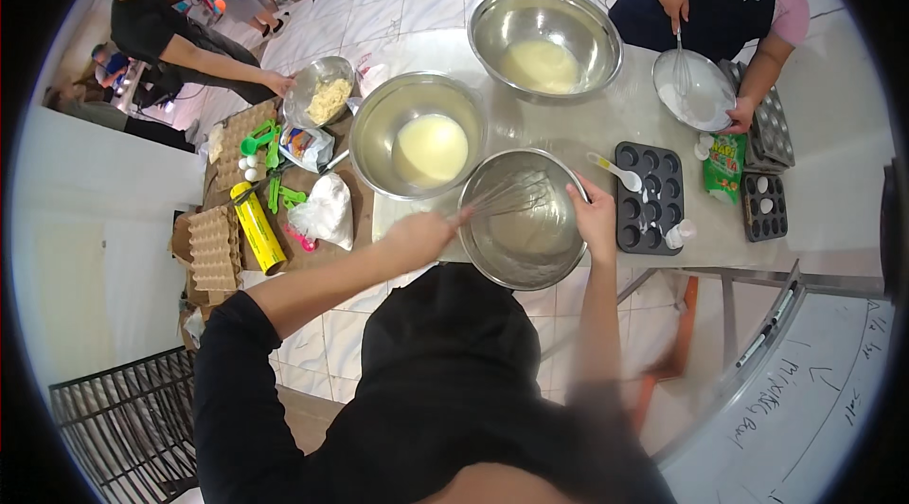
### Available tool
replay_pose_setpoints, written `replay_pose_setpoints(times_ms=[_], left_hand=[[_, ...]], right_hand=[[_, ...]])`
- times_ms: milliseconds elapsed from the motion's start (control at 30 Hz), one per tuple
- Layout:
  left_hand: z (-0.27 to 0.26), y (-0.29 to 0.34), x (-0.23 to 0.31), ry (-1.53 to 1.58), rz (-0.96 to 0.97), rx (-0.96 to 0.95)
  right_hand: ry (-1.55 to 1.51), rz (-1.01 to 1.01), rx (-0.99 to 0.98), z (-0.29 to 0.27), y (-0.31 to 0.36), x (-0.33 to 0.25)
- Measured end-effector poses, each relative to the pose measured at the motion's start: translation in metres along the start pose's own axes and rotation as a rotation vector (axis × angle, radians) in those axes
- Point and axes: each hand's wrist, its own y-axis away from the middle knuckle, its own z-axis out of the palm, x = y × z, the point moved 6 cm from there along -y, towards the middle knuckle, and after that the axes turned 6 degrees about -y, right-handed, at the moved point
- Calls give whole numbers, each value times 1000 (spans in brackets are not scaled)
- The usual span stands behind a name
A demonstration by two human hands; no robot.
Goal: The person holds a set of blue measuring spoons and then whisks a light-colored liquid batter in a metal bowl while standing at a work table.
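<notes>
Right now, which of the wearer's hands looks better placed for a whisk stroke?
Probably the left hand: it grips a whisk, whose wires reach into the nearest metal bowl. The right hand is occupied, holding that bowl's rim.

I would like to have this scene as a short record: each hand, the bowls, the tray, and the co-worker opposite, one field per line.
Left hand: closed round the handle of a wire whisk
Right hand: grips the right rim of the nearest steel bowl
Whisk wires: over this bowl's opening
Other large bowls: left bowl and far bowl, both with pale yellow contents
Tray: dark muffin tray, white spoon partly over it
Co-worker: holds a second whisk over a bowl with whitish contents
</notes>
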Motion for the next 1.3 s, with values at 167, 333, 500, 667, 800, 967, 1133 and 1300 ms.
replay_pose_setpoints(times_ms=[167,333,500,667,800,967,1133,1300], left_hand=[[24,26,53,201,133,-260],[13,-2,11,303,-48,7],[18,26,69,272,163,-120],[25,23,51,342,33,-13],[22,11,35,444,-5,51],[30,37,71,468,-27,-235],[30,34,38,543,-152,-44],[18,25,48,789,-254,-201]], right_hand=[[40,-20,42,-5,-2,10],[8,-27,63,-11,-3,10],[100,-54,71,-11,-3,17],[103,-55,92,-11,1,15],[109,-50,15,0,4,7],[97,-42,46,-5,0,6],[37,-10,58,-2,2,5],[2,-60,-1,4,-2,6]])
